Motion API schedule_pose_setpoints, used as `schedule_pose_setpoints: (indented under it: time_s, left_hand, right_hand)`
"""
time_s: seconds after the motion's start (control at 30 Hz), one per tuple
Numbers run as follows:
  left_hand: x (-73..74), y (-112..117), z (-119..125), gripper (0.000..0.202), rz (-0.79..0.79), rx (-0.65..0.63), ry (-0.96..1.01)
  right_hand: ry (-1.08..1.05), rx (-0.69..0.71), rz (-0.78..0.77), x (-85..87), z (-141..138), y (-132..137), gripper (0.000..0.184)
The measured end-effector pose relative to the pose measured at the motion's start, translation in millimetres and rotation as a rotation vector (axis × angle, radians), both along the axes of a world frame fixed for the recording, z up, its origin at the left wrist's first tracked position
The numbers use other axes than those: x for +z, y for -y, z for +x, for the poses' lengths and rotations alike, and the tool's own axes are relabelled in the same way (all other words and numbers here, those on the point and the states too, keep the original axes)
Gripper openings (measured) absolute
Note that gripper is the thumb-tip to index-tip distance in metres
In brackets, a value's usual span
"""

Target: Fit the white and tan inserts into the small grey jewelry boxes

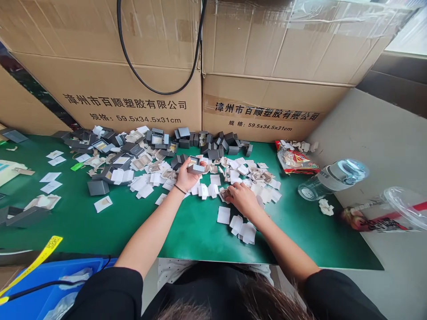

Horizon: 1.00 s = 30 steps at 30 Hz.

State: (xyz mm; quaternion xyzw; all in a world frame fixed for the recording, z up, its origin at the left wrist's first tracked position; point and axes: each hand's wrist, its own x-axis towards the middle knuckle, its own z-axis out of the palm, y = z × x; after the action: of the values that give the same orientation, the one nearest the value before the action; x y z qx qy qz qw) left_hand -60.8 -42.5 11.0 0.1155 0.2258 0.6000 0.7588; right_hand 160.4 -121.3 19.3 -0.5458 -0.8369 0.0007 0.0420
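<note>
A small dark grey jewellery-type box (195,169) is gripped in my left hand (188,177), its open side facing up and its inside pale. My right hand (243,199) is low over the scattered white and beige folded inserts (267,194), fingers curled down among them; what lies under its fingertips is hidden. Between the two hands are more white inserts (208,190). A square white card (223,215) and several folded white pieces (245,231) lie just in front of my right hand.
Dark grey boxes (216,149) are heaped along the back of the green table (200,240), before tall cardboard cartons (140,93). To the right are a red snack packet (295,160), a clear bottle (330,178), crumpled tissue (326,207) and a plastic cup (396,213). A blue bin (36,289) stands lower left.
</note>
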Motion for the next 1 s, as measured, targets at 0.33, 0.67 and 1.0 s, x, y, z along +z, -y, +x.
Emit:
schedule_pose_setpoints:
  time_s: [0.33,0.67,1.0]
  left_hand:
    - [-0.5,-0.4,0.4,0.030,-0.032,0.008,-0.034]
    - [-5.4,-3.4,-0.2,0.026,-0.042,0.004,-0.016]
    - [16.3,16.0,0.2,0.044,0.073,-0.138,0.024]
  right_hand:
    - [-0.294,-0.007,-0.196,3.7,9.1,-7.6,0.023]
    - [-0.715,-0.035,-0.068,2.9,22.6,-24.5,0.031]
    - [-1.135,-0.291,-0.138,-0.3,24.4,-34.8,0.036]
